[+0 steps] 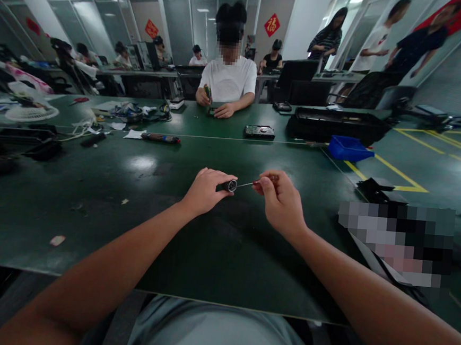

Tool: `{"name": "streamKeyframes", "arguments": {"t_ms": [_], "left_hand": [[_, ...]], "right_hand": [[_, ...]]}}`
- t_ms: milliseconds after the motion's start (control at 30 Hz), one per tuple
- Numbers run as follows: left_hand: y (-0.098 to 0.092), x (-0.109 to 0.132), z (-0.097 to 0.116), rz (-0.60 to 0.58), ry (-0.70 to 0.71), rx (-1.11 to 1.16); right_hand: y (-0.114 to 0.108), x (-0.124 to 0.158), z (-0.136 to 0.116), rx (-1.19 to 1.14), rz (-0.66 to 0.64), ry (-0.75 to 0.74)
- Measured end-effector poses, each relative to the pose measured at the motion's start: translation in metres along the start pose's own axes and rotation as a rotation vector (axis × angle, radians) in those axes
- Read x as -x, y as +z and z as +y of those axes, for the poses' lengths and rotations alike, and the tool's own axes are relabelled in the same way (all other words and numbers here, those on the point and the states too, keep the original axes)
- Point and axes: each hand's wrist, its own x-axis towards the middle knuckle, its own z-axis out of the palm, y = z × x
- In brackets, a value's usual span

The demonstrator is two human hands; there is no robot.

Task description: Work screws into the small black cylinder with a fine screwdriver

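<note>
Over the middle of the green table [137, 239], my left hand [205, 190] is closed around a small dark cylinder [231, 185]. Its round end, with a pale rim, faces right and toward me; most of its body is hidden by my fingers. A screwdriver [258, 182] with a reddish-brown handle is gripped in my right hand [282, 200]. Its thin metal shaft points left, and the tip reaches the cylinder's round end. Whether the tip is inside or only touching it, I cannot tell.
Across the table a person in a white shirt [228, 84] handles a small object. A circuit-board unit [260, 132], a long black housing [336, 126] and a blue bin [351, 149] stand ahead right. Another screwdriver-like tool [161, 138], cables and a white fan [31, 109] lie left.
</note>
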Motion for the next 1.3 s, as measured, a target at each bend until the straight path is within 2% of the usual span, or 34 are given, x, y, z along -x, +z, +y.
{"name": "streamKeyframes", "arguments": {"t_ms": [200,633,967,1167,1300], "left_hand": [[0.0,-0.0012,-0.0001,0.036,-0.005,0.001],[-0.0001,-0.0011,0.002,0.01,-0.041,-0.02],[-0.0012,0.0005,0.0001,-0.03,-0.039,-0.06],[-0.0007,0.0006,-0.0002,-0.078,-0.054,-0.082],[-0.0002,0.0013,-0.0014,-0.078,-0.048,-0.088]], "right_hand": [[0.0009,-0.0025,0.0055,-0.117,0.022,0.101],[0.0025,-0.0004,0.0035,-0.117,0.006,0.107],[-0.0029,-0.0012,0.0006,0.023,0.109,0.025],[-0.0038,-0.0007,-0.0023,0.082,0.004,0.001],[-0.0051,-0.0013,-0.0016,0.134,0.035,-0.001]]}}
